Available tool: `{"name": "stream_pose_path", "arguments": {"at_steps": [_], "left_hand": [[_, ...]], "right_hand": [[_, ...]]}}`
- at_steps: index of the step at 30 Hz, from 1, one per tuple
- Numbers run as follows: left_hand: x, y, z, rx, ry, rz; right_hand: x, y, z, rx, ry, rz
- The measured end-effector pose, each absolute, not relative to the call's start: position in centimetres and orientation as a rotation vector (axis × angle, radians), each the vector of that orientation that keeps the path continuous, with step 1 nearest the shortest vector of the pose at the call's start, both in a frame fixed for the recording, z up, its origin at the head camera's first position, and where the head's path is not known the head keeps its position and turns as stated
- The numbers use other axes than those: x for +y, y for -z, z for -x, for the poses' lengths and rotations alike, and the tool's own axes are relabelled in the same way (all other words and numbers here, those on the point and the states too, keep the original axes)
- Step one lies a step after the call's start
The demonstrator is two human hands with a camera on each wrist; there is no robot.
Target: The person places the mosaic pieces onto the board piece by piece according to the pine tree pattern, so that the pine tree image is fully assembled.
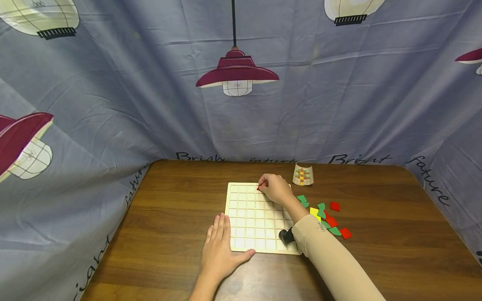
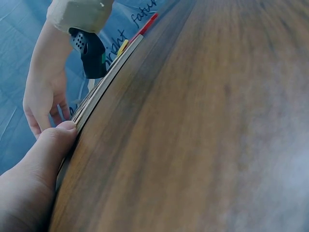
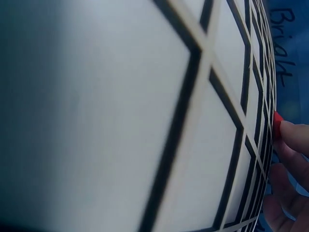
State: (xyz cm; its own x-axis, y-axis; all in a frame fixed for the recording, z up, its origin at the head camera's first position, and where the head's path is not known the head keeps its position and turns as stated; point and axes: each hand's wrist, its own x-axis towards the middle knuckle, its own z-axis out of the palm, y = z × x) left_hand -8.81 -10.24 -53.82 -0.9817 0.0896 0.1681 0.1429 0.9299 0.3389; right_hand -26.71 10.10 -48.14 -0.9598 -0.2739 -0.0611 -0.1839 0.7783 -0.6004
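Note:
A pale square grid board [image 1: 246, 225] with raised ridges between its cells lies on the wooden table. At its far edge my right hand [image 1: 276, 189] pinches a small red piece [image 1: 259, 187] over a cell in the top row. The right wrist view shows this red piece [image 3: 277, 124] between thumb and fingertips, near the board's surface. My left hand [image 1: 218, 253] lies along the board's left side, fingers straight, thumb against the near edge. In the left wrist view, the left thumb [image 2: 58, 140] touches the board's rim [image 2: 106, 82].
Right of the board lie several loose flat pieces: green [image 1: 334, 231], red [image 1: 335, 206] and yellow [image 1: 314, 211]. A small curled card [image 1: 303, 175] with a coloured pattern stands behind them. Patterned blue-grey cloth [image 1: 286, 121] hangs around the table [image 1: 169, 217].

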Motion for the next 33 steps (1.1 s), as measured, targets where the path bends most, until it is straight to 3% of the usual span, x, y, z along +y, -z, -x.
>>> {"name": "stream_pose_path", "arguments": {"at_steps": [33], "left_hand": [[-10.08, 53.72, 8.82, -2.939, 0.524, 0.168]], "right_hand": [[10.23, 48.08, 26.38, 2.862, 0.792, 0.403]]}}
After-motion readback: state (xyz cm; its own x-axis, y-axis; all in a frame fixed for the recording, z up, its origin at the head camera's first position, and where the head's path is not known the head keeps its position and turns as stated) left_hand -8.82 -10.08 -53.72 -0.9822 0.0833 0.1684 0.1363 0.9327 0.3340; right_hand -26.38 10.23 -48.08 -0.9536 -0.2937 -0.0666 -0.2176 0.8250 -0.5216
